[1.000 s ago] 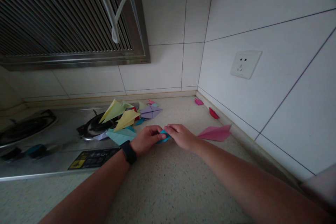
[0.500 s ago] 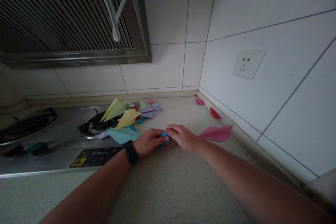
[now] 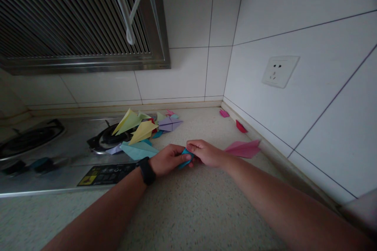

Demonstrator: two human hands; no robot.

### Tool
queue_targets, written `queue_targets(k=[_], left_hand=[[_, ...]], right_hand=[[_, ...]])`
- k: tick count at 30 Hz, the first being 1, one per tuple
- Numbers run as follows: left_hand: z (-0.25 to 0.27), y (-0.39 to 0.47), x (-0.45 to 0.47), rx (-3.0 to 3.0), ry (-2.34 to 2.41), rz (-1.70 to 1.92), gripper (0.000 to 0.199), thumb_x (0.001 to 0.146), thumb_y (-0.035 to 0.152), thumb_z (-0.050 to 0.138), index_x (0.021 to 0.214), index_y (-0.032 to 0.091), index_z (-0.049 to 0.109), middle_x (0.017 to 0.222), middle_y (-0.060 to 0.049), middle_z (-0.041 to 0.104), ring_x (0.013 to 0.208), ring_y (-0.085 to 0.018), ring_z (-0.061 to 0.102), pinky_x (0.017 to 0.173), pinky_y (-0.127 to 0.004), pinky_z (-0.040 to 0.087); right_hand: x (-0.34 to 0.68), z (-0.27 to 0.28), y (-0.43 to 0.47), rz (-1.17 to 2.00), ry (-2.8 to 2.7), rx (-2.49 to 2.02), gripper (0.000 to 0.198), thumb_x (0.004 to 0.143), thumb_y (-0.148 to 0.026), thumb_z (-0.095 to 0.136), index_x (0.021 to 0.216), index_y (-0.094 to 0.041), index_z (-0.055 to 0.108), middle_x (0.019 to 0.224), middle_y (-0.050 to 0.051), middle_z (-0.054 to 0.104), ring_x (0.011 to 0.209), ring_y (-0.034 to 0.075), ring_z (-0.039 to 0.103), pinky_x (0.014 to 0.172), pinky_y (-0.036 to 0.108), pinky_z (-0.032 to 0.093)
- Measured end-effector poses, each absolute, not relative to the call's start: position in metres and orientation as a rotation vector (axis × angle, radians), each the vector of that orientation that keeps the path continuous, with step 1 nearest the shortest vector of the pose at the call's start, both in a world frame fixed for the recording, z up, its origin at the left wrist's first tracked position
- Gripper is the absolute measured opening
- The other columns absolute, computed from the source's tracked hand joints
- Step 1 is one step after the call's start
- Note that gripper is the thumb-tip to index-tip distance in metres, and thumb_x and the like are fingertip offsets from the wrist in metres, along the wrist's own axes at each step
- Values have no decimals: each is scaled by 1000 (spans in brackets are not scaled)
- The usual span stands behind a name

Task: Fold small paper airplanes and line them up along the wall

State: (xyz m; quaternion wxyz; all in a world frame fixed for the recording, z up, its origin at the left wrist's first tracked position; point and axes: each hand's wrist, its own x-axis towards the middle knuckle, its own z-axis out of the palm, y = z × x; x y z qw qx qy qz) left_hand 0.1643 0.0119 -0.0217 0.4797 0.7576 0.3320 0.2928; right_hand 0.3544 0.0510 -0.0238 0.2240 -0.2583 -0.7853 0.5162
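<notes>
Both hands meet over the speckled counter (image 3: pixel 191 208), pinching a small piece of folded blue paper (image 3: pixel 186 161). My left hand (image 3: pixel 168 160), with a black watch on its wrist, grips the paper's left side, thumb on top. My right hand (image 3: pixel 204 153) closes on its upper right edge. Fingers cover much of the paper, so its full shape is hidden. Left of my left hand lies a light-blue paper plane (image 3: pixel 138 150). A pink paper plane (image 3: pixel 243 149) rests just beyond my right wrist.
Yellow paper planes (image 3: pixel 144 132) and a purple one (image 3: pixel 170 124) lie piled partly over the gas stove (image 3: pixel 67 172). Small pink (image 3: pixel 224 113) and red (image 3: pixel 241 126) folded papers sit along the right wall. A range hood (image 3: pixel 88 64) hangs above the stove.
The blue paper has turned slightly between my fingers, and more of it shows now. My hands have barely shifted; the papers around them lie as before.
</notes>
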Motion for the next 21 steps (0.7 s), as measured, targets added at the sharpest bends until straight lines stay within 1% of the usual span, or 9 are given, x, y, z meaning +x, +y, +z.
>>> queue_targets(k=[3, 5, 7, 9, 11, 13, 15, 17, 21], left_hand=[[-22, 13, 164, 1774, 886, 703, 45, 89, 52, 50, 88, 13, 71, 79, -6, 68, 64, -12, 54, 62, -23, 41], [-23, 14, 163, 1743, 883, 709, 46, 88, 53, 50, 90, 13, 71, 81, -6, 69, 66, -13, 55, 62, -23, 41], [-25, 16, 162, 1738, 862, 714, 45, 87, 54, 52, 91, 14, 72, 83, -6, 69, 71, -14, 57, 68, -25, 44], [-27, 18, 161, 1741, 851, 712, 44, 85, 54, 55, 90, 14, 72, 83, -7, 69, 76, -17, 59, 74, -27, 45], [-27, 18, 161, 1742, 831, 708, 42, 84, 53, 57, 90, 14, 72, 83, -6, 70, 81, -18, 61, 79, -29, 46], [-27, 17, 161, 1756, 783, 716, 39, 85, 51, 57, 91, 15, 73, 87, -6, 70, 87, -19, 62, 85, -31, 46], [-26, 16, 162, 1770, 727, 741, 36, 87, 47, 56, 91, 16, 73, 89, -6, 71, 90, -18, 63, 89, -31, 44], [-25, 15, 163, 1777, 695, 770, 32, 88, 43, 56, 90, 16, 73, 89, -6, 71, 89, -18, 64, 89, -30, 44], [-23, 12, 165, 1771, 676, 787, 29, 89, 38, 56, 92, 15, 73, 89, -7, 72, 86, -17, 64, 84, -28, 46]], right_hand=[[353, -24, 50, 1152, -2198, -772, 38, 93, -45, 45, 68, -18, 49, 61, -3, 50, 58, 10, 45, 55, 23, 33], [351, -24, 48, 1010, -2215, -819, 38, 93, -43, 46, 65, -18, 49, 59, -3, 48, 58, 10, 45, 56, 23, 33], [349, -24, 45, 967, -2214, -836, 39, 93, -44, 44, 65, -18, 49, 58, -3, 49, 57, 10, 46, 56, 23, 33], [348, -23, 43, 1043, -2186, -812, 39, 94, -46, 44, 67, -18, 50, 58, -3, 51, 56, 10, 50, 56, 23, 36], [347, -23, 42, 1218, -2135, -762, 40, 93, -50, 42, 71, -18, 51, 62, -2, 53, 57, 11, 54, 56, 23, 39], [348, -23, 42, 1369, -2090, -729, 41, 92, -54, 44, 74, -18, 51, 64, -2, 53, 58, 10, 55, 56, 23, 41], [348, -22, 43, 1449, -2064, -725, 42, 89, -56, 47, 74, -17, 51, 65, -2, 53, 57, 10, 55, 54, 22, 41], [349, -21, 44, 1482, -2054, -723, 43, 87, -58, 49, 74, -17, 50, 65, -2, 52, 56, 9, 54, 52, 20, 40], [351, -21, 46, 1562, -2031, -724, 45, 87, -61, 48, 74, -17, 47, 63, -3, 51, 53, 7, 52, 47, 18, 36]])
